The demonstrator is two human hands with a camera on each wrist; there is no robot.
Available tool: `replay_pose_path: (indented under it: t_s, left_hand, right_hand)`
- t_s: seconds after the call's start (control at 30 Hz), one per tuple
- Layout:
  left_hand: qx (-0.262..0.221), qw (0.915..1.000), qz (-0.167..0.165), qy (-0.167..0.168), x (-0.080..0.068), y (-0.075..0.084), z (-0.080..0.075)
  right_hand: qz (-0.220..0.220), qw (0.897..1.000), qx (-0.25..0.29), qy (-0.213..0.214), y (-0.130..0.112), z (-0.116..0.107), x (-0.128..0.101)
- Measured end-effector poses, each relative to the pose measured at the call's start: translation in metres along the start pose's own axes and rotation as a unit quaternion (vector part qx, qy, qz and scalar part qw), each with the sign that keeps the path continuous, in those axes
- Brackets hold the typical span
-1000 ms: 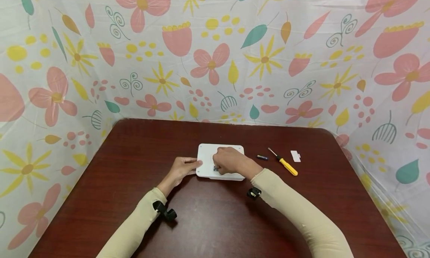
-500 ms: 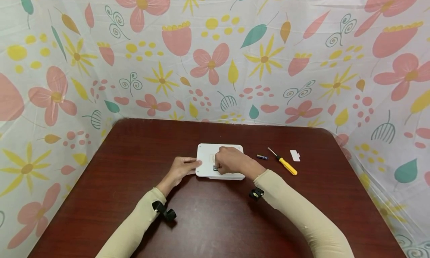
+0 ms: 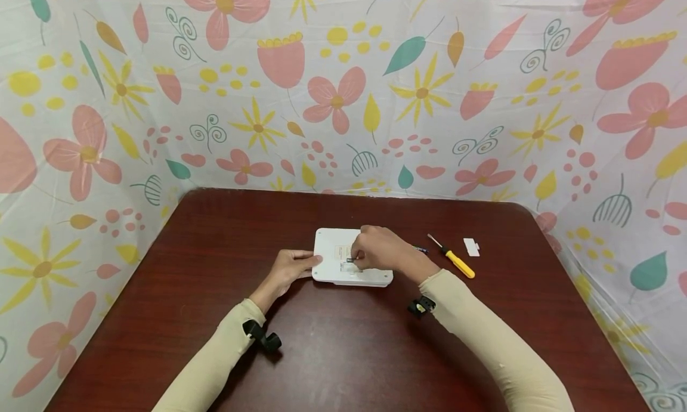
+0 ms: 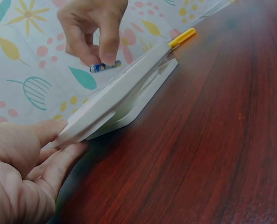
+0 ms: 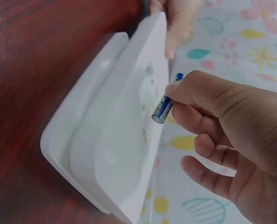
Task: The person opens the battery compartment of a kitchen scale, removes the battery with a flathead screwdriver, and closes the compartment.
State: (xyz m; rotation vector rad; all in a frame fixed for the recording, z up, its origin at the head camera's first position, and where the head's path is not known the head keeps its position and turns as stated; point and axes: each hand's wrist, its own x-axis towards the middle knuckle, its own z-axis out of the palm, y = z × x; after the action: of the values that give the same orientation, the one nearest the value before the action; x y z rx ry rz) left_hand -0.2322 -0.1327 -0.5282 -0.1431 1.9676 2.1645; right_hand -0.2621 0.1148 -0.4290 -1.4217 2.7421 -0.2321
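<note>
A flat white device [image 3: 328,242] lies on the table with its screwed back up and a battery compartment [image 3: 350,268] uncovered. My left hand [image 3: 287,273] grips its left edge, thumb on top and fingers beneath, as the left wrist view also shows. Just above the compartment, my right hand [image 3: 383,251] pinches a small blue battery [image 5: 163,107] between thumb and index finger. In the left wrist view this battery [image 4: 105,66] is apart from the device. The right wrist view shows the other fingers loosely curled. The inside of the compartment is too small to read clearly.
Right of the device, a second battery [image 3: 421,249] is partly hidden behind my right hand. Farther right lie a yellow-handled screwdriver [image 3: 459,264] and a small white battery cover [image 3: 471,247]. A flower-printed curtain [image 3: 343,102] hangs behind the dark red table [image 3: 236,233].
My right hand has risen from the compartment and shifted right, lifting the battery out. My left hand stays at the device's left edge.
</note>
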Motion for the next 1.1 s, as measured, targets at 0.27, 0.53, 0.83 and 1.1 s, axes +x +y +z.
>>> replay_pose_path:
  t_s: [0.27,0.53,0.83,1.1]
  left_hand:
    - [0.006,1.0,0.003,-0.002,-0.001,0.001,0.0]
    - [0.005,0.9999,0.007,-0.006,-0.001,0.002,-0.001]
    - [0.008,1.0,0.002,0.0,-0.002,0.002,0.0]
    - [0.012,0.9999,0.002,0.005,-0.003,0.002,0.001]
  right_hand:
    - [0.017,0.998,0.03,0.045,0.005,-0.021,-0.019]
    - [0.048,0.997,0.037,0.048,0.017,-0.039,-0.045]
    - [0.11,0.992,0.056,0.035,0.05,-0.042,-0.084]
    - [0.143,0.986,0.09,0.003,0.079,-0.03,-0.105]
